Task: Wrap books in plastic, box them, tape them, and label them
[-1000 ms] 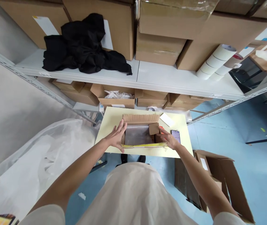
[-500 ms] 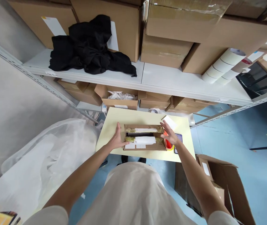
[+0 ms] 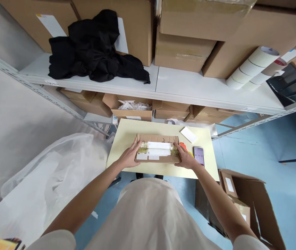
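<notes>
- Oblong brown cardboard box [image 3: 165,158] with white paper labels [image 3: 159,145] and yellowish glossy tape [image 3: 142,149]
- Rectangular pale-yellow tabletop [image 3: 123,133]
- Crumpled solid-black cloth [image 3: 98,52]
- Flat rectangular phone [image 3: 199,155] with purple screen [image 3: 199,160]
- Smooth light-blue floor [image 3: 262,149]

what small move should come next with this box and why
Probably press the top flaps of the cardboard box flat along their seam: the left hand and right hand hold opposite ends, the flaps are folded down, and the seam shows across the white label.
</notes>
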A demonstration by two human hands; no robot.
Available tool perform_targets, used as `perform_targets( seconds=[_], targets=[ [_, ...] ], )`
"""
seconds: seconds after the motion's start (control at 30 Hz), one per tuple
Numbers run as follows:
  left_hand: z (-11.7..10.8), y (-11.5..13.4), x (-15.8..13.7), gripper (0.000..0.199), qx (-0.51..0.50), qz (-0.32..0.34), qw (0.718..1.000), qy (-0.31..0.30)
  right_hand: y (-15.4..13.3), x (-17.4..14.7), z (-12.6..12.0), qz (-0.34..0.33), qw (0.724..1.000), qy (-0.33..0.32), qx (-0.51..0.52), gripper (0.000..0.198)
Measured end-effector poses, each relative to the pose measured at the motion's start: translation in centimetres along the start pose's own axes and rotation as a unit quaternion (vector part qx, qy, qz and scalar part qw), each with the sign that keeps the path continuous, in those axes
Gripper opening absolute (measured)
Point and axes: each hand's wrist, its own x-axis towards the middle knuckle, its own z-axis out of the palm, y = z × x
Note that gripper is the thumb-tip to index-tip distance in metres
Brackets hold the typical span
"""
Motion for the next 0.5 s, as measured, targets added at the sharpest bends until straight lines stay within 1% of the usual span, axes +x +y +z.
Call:
perform_targets(
  seconds=[0.07, 0.13, 0.23, 0.33, 0.37, 0.4, 0.43, 0.47, 0.5],
  targets=[
    [-0.7, -0.2, 0.9, 0.114, 0.023, -0.010, 1.000, 0.014, -0.8, 0.9, 0.3, 0.004, 1.000, 0.024, 0.011, 0.121],
    [-1.3, 0.0, 1.8, 0.118, 0.057, -0.015, 0.998, 0.034, -1.5, 1.8, 0.7, -0.004, 0.999, 0.045, 0.027, 0.123],
    [-1.4, 0.7, 3.1, 0.125, 0.113, 0.003, 0.993, 0.041, -2.1, 2.5, 1.2, -0.003, 0.997, 0.058, 0.048, 0.124],
    [-0.9, 1.1, 3.8, 0.115, 0.143, 0.020, 0.989, 0.031, -1.3, 2.0, 1.3, -0.012, 0.996, 0.062, 0.068, 0.123],
    [-0.7, 1.1, 4.0, 0.111, 0.147, 0.021, 0.988, 0.032, -0.6, 1.5, 1.3, -0.021, 0.994, 0.074, 0.082, 0.119],
    [-0.5, 1.0, 4.0, 0.107, 0.148, 0.023, 0.988, 0.036, 0.1, 0.9, 1.3, -0.026, 0.990, 0.100, 0.101, 0.112],
    [-0.4, 0.8, 4.1, 0.105, 0.149, 0.027, 0.988, 0.041, 0.9, 0.2, 1.4, -0.015, 0.983, 0.139, 0.120, 0.101],
    [-0.3, 0.7, 4.1, 0.103, 0.148, 0.033, 0.987, 0.045, 1.7, -0.6, 1.6, 0.018, 0.974, 0.186, 0.131, 0.086],
    [-0.2, 0.5, 4.0, 0.103, 0.147, 0.039, 0.987, 0.049, 2.4, -1.3, 1.9, 0.066, 0.963, 0.227, 0.129, 0.071]
  ],
)
